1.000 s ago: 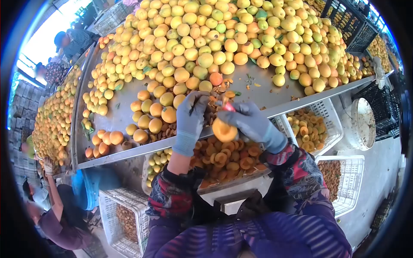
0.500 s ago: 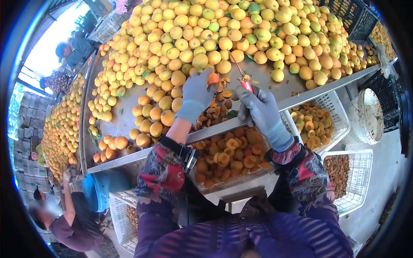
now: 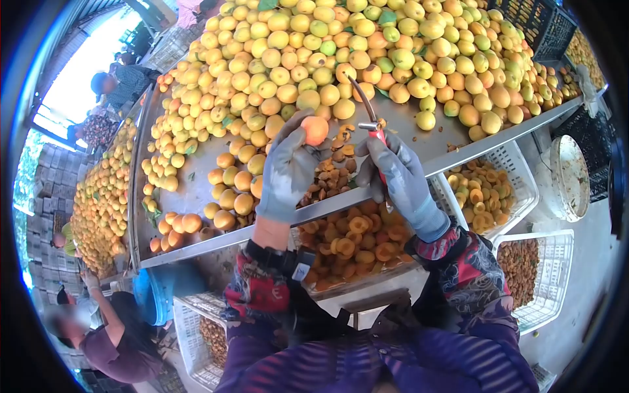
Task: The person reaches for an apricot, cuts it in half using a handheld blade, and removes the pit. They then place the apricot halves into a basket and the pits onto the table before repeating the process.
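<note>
My left hand (image 3: pixel 288 167), in a grey glove, holds an orange-red apricot (image 3: pixel 315 130) between its thumb and fingers above the metal table's near edge. My right hand (image 3: pixel 396 167), gloved too, is closed round the red handle of a curved-blade knife (image 3: pixel 362 98); the blade points up and away toward the fruit pile. The hands are apart. Between them on the table lie apricot pits and torn bits (image 3: pixel 335 171). A large pile of yellow-orange apricots (image 3: pixel 282 59) fills the table beyond.
Below the table edge (image 3: pixel 196 247) stands a crate of halved apricots (image 3: pixel 354 245). To the right are white crates (image 3: pixel 553 268) and a white bucket (image 3: pixel 569 177). A blue bucket (image 3: pixel 152 295) and a person (image 3: pixel 118 347) are at the lower left.
My left hand has lifted the apricot off the table and turned, showing more of its palm side. The knife blade now shows broader, with its metal collar visible. The view has shifted slightly.
</note>
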Demonstrator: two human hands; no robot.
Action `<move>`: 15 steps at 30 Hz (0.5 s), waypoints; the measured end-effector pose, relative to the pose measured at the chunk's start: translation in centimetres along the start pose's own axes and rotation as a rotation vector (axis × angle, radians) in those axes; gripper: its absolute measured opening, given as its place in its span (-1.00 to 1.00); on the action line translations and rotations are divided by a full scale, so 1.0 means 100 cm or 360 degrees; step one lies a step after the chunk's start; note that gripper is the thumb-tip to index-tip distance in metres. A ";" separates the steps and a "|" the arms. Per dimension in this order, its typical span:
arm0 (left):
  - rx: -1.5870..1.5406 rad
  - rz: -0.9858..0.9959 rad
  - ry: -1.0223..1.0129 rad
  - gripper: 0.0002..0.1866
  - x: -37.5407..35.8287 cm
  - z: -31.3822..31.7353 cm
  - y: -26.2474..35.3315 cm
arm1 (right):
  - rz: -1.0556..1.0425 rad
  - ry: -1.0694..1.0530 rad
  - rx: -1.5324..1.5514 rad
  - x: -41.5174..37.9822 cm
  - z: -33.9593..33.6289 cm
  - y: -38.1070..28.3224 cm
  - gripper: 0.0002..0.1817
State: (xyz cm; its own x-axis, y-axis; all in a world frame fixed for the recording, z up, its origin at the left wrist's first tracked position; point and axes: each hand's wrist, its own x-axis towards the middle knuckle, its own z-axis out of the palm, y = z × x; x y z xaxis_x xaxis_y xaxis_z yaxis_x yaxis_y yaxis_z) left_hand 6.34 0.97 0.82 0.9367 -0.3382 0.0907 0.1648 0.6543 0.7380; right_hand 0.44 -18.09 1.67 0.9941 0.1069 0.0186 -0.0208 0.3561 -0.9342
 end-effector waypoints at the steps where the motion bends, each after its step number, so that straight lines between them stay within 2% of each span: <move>1: 0.0001 0.0010 0.0006 -0.70 -0.009 0.000 -0.001 | 0.0002 -0.0012 -0.0002 -0.002 0.002 0.000 -0.69; 3: -0.0106 0.0129 0.0108 -0.64 -0.023 -0.002 -0.007 | 0.0143 -0.0123 -0.0145 -0.005 0.006 -0.003 -0.67; 9: -0.0056 0.0295 -0.0052 -0.54 -0.042 -0.003 -0.001 | 0.0182 -0.0267 -0.0361 -0.008 0.020 0.006 -0.63; 12: 0.0090 0.0369 -0.0109 -0.48 -0.044 -0.002 0.003 | 0.0160 -0.0357 -0.0180 -0.007 0.024 0.009 -0.63; 15: 0.0021 0.0228 -0.0245 -0.48 -0.048 -0.007 0.010 | 0.0102 -0.0467 -0.0295 -0.005 0.019 0.016 -0.63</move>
State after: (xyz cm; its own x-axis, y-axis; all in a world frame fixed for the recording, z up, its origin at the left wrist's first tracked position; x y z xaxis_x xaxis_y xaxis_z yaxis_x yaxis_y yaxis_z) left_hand 2.20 3.74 0.66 0.8917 -0.3427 0.2958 0.0285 0.6945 0.7189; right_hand -0.33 -15.78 0.90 0.9178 0.3956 0.0345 -0.0357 0.1686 -0.9850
